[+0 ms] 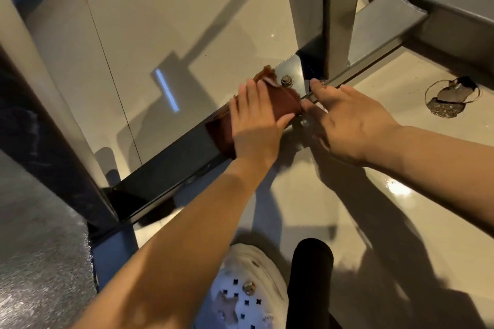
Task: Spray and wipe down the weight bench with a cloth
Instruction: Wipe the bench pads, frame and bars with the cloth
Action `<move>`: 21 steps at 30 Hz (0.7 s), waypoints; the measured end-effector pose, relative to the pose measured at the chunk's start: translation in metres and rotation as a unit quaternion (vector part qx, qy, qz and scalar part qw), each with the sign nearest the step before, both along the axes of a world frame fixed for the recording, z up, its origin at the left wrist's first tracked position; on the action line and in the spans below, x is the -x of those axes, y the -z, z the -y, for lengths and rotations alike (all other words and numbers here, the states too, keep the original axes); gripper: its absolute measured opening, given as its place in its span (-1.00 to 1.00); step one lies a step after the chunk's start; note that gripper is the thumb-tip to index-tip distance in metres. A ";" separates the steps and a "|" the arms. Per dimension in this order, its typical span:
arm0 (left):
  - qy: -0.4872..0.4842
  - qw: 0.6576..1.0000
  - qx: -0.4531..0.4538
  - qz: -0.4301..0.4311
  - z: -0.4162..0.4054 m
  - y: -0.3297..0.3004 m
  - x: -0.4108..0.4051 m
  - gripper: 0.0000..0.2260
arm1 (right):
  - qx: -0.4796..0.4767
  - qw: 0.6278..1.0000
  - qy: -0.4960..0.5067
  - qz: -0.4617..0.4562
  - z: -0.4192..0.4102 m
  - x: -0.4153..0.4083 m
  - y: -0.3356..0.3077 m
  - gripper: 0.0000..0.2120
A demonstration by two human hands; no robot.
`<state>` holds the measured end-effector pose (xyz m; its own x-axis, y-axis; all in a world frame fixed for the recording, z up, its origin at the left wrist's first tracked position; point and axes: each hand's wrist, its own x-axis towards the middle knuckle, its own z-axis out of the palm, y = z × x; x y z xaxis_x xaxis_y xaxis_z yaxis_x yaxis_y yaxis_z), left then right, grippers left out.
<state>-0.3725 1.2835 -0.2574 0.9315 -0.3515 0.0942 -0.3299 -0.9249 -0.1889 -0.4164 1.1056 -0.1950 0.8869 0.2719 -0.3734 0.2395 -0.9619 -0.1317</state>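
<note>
Wiping step in hand, judged from the head view: frame of the weight bench (171, 168) being cleaned low down, near the floor. Brown cloth (278, 104) lying on the dark floor bar of the frame, just left of a bolt (286, 80) on the bracket. Left hand (256, 120) pressing flat on the cloth, fingers straight and close together, thumb lying along the near edge of the cloth. Right hand (344, 120) resting on the same bar just right of the cloth, fingers loosely stretched and a little apart, nothing held so far as visible.

Next move, probably: sliding the cloth along the bar, then working around the bolt and the foot of the grey upright (328, 8). Calls for steady downward pressure and care at the bolt, where the cloth edge could catch.

Count: one cloth, two hands, one bolt clearly seen, one white shoe (248, 288) at the near edge, one broken hole in the floor tile (451, 96) at the right. No spray bottle in sight.
</note>
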 end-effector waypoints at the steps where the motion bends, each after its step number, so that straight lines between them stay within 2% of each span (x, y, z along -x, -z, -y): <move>1: 0.006 1.000 0.002 0.000 0.007 0.002 -0.003 -0.27 | 0.003 1.000 0.001 0.003 -0.002 0.000 0.001 -0.42; 4: 0.091 0.995 -0.038 0.012 -0.010 0.003 -0.008 -0.32 | 0.024 1.000 -0.009 -0.003 -0.005 -0.003 0.001 -0.45; 7: 0.178 0.984 0.004 -0.009 -0.057 -0.005 -0.006 -0.35 | 0.052 0.998 -0.032 -0.007 -0.003 -0.004 -0.002 -0.40; 10: 0.147 0.988 0.007 -0.048 -0.120 -0.008 0.011 -0.34 | 0.050 0.998 -0.045 0.006 0.003 -0.002 -0.001 -0.41; 14: 0.041 0.997 -0.008 -0.058 -0.184 -0.010 0.041 -0.35 | 0.021 0.999 -0.037 -0.002 0.002 -0.003 -0.001 -0.38; 18: -0.015 0.999 0.004 -0.043 -0.162 -0.008 0.046 -0.34 | 0.026 0.999 -0.026 0.000 0.002 -0.003 0.002 -0.36; 21: -0.010 0.999 0.029 -0.030 -0.122 -0.008 0.036 -0.31 | 0.043 0.999 -0.018 -0.003 -0.002 -0.004 0.000 -0.35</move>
